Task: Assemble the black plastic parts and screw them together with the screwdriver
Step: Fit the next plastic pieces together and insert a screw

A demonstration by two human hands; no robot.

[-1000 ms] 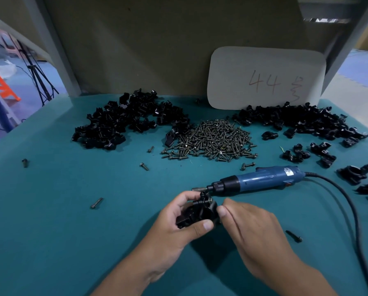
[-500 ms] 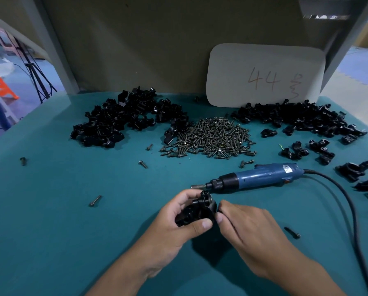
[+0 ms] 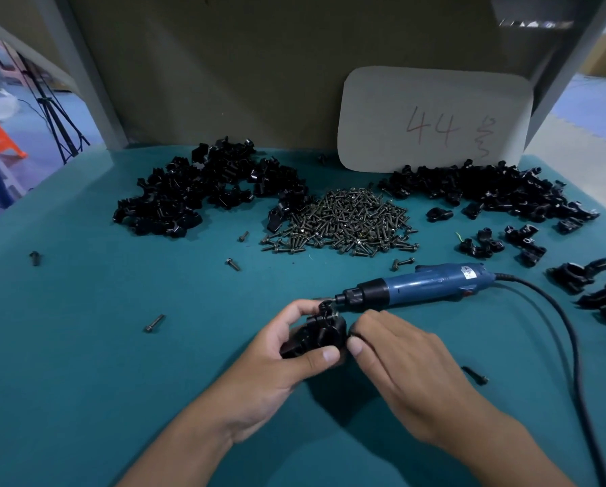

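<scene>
My left hand [image 3: 284, 360] grips a black plastic assembly [image 3: 317, 333] just above the teal table, thumb in front, fingers curled over its top. My right hand [image 3: 400, 360] pinches the right side of the same assembly with thumb and fingertips. The blue electric screwdriver [image 3: 417, 284] lies on the table right behind the hands, its bit pointing left, its black cable [image 3: 568, 332] running off to the right. A heap of screws [image 3: 343, 223] sits at the middle back. Piles of black parts lie at the back left [image 3: 203, 191] and back right [image 3: 487, 188].
Loose screws lie scattered on the table: [image 3: 154, 323], [image 3: 233, 264], [image 3: 474, 375], [image 3: 403, 262]. Finished-looking black pieces [image 3: 575, 274] rest at the right edge. A white card [image 3: 435, 117] marked 44 leans on the back wall. The table [image 3: 83, 346] drops off at left.
The hands stay on the black assembly with only slight finger shifts. The view has drifted a little; the screwdriver has not moved on the table.
</scene>
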